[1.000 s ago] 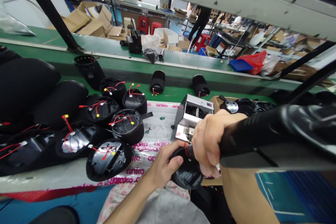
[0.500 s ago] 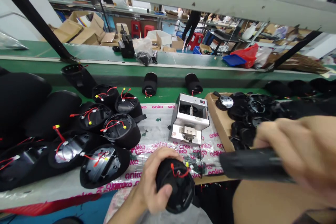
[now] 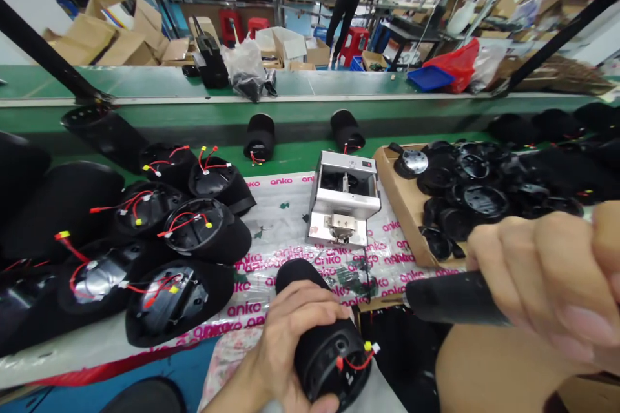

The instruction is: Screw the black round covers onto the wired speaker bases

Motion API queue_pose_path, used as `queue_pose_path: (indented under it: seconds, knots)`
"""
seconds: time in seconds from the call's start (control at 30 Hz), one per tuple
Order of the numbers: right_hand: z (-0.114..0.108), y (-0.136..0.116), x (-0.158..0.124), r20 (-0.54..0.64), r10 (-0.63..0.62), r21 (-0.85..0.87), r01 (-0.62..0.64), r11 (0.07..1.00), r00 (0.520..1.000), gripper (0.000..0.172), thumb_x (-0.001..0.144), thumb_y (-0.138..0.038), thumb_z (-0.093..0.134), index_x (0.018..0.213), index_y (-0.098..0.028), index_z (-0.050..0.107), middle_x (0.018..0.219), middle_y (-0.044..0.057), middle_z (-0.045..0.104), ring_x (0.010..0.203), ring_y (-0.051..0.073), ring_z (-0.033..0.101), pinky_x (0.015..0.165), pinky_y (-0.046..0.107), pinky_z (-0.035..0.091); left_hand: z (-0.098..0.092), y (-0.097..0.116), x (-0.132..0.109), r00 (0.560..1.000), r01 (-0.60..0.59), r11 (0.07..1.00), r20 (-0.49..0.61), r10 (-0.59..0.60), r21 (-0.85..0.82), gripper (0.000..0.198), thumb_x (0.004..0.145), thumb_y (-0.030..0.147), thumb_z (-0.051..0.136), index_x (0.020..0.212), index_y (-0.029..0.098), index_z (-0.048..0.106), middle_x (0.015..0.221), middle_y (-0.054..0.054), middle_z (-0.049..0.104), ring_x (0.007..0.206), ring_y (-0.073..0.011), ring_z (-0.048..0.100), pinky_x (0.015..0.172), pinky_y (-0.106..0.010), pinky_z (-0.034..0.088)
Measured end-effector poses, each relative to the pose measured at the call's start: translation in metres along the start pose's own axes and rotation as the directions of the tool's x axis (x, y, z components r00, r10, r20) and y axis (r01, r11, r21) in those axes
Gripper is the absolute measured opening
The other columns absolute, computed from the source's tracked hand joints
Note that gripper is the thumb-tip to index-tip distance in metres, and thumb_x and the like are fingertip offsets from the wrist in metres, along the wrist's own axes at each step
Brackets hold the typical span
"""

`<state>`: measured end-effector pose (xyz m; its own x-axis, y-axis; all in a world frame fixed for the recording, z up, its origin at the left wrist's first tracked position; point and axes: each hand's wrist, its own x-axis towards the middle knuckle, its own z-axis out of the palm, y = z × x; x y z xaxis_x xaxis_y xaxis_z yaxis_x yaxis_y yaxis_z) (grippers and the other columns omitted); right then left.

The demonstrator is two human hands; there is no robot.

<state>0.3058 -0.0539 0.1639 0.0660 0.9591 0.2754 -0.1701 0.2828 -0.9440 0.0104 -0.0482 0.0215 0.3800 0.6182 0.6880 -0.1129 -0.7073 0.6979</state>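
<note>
My left hand (image 3: 290, 329) is wrapped around a black fabric-covered cylindrical housing (image 3: 312, 352), which looks like a speaker body. Its open end faces down and toward me, showing red wires with yellow and white connectors. In my right hand (image 3: 542, 277) is a black electric screwdriver (image 3: 453, 299), held level, its thin bit pointing left and apart from the housing. Beyond my left hand stands a silver screw feeder (image 3: 343, 200) on the printed plastic sheet (image 3: 271, 277). Several similar black housings (image 3: 208, 232) with red wires lie to the left.
A cardboard tray (image 3: 400, 206) of round black parts (image 3: 484, 200) sits at the right. Two black cylinders (image 3: 259, 135) lie on the green belt (image 3: 295, 155) behind the feeder. A raised green ledge (image 3: 320, 82) runs across the back. A person (image 3: 346, 0) stands beyond it.
The camera view has tilted upward. My left hand has turned the housing so its open end points lower and to the right. The screwdriver stays in my right hand.
</note>
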Motion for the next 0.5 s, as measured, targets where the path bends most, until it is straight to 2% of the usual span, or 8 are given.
queue_pose_path:
  seconds: [0.07,0.13,0.23,0.27,0.33,0.43,0.5]
  knots:
    - [0.013,-0.004,0.008,-0.061,-0.009,-0.01,0.008,1.0,0.998,0.051,0.085,-0.081,0.085,0.079,-0.033,0.071,0.075,0.007,0.071,0.056,0.021,0.066,0.051,0.036,0.048,0.0,0.0,-0.001,1.0,0.019,1.0,-0.012,-0.019,-0.006,0.065,0.103,0.071,0.063,0.148,0.024,0.058,0.114,-0.012,0.089,0.106,-0.0327,0.088,0.101,-0.05,0.065]
    - [0.02,-0.007,0.014,-0.09,-0.044,-0.016,0.043,0.999,0.995,0.046,0.085,-0.074,0.091,0.077,-0.033,0.07,0.067,0.005,0.068,0.047,0.018,0.06,0.046,0.034,0.043,-0.001,0.0,0.0,0.999,0.032,0.999,-0.014,-0.032,-0.025,0.065,0.101,0.071,0.064,0.147,0.025,0.06,0.113,-0.011,0.089,0.104,-0.033,0.087,0.1,-0.05,0.065]
    - [0.023,-0.011,0.018,-0.005,-0.161,-0.006,0.161,0.987,0.987,0.03,0.095,-0.051,0.092,0.08,-0.033,0.075,0.052,-0.002,0.06,0.03,0.012,0.045,0.033,0.029,0.035,-0.005,0.001,0.008,0.999,0.051,0.997,-0.009,-0.051,-0.065,0.059,0.101,0.068,0.063,0.142,0.024,0.065,0.113,-0.012,0.087,0.104,-0.0321,0.086,0.097,-0.048,0.064]
    - [0.023,-0.012,0.019,0.039,-0.192,0.005,0.191,0.981,0.981,0.024,0.099,-0.045,0.089,0.083,-0.032,0.077,0.051,-0.003,0.06,0.026,0.01,0.043,0.029,0.027,0.033,-0.008,0.001,0.011,0.998,0.059,0.996,0.003,-0.059,-0.073,0.057,0.102,0.066,0.063,0.14,0.024,0.066,0.114,-0.012,0.086,0.105,-0.0317,0.085,0.098,-0.047,0.063]
    - [0.023,-0.013,0.021,0.127,-0.206,0.013,0.206,0.978,0.97,0.018,0.106,-0.037,0.083,0.09,-0.029,0.08,0.055,-0.002,0.065,0.025,0.01,0.047,0.024,0.025,0.035,-0.015,0.002,0.019,0.996,0.09,0.993,0.032,-0.088,-0.08,0.052,0.106,0.062,0.06,0.139,0.024,0.069,0.119,-0.012,0.085,0.109,-0.0311,0.084,0.103,-0.047,0.061]
    - [0.025,-0.013,0.024,0.199,-0.186,-0.004,0.19,0.982,0.962,0.02,0.109,-0.04,0.077,0.096,-0.025,0.081,0.065,0.001,0.073,0.029,0.012,0.057,0.028,0.026,0.047,-0.029,0.003,0.027,0.964,0.262,0.958,0.086,-0.254,-0.116,0.046,0.115,0.059,0.052,0.14,0.027,0.073,0.131,-0.011,0.083,0.125,-0.0316,0.078,0.113,-0.045,0.054]
    - [0.029,-0.013,0.025,0.195,-0.174,0.0,0.177,0.984,0.965,0.025,0.109,-0.044,0.077,0.095,-0.024,0.082,0.065,0.001,0.074,0.031,0.014,0.059,0.031,0.028,0.052,-0.038,0.002,0.031,0.9,0.435,0.883,0.125,-0.418,-0.179,0.044,0.117,0.056,0.049,0.137,0.028,0.077,0.137,-0.009,0.081,0.134,-0.0322,0.072,0.118,-0.043,0.05]
